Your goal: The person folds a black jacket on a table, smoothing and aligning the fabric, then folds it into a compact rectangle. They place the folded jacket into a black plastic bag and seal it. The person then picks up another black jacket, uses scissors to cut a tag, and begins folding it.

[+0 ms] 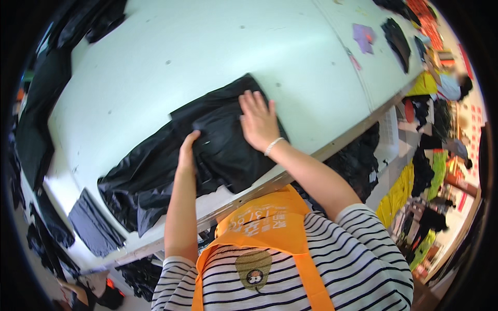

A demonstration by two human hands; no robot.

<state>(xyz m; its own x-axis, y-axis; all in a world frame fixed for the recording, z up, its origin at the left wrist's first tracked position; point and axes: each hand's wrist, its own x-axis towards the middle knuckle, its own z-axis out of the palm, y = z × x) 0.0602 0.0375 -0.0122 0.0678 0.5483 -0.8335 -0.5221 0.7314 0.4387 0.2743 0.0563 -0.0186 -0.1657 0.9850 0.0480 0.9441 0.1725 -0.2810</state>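
White tabletop (207, 57) spans 9 through 2 o'clock; black garment (220, 153) lies on it, just off centre toward 9, grey folded cloth (96, 223) at 8. Hands apart, both at the black garment: right hand (259, 122) flat on its 2 o'clock side, fingers spread; left hand (188, 149) near its middle, can't tell if gripping. Lilac cloth (363, 38) between 1 and 2.

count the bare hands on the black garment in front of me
2: your right hand lies flat on the black garment; your left hand is near its middle, most fingers hidden.
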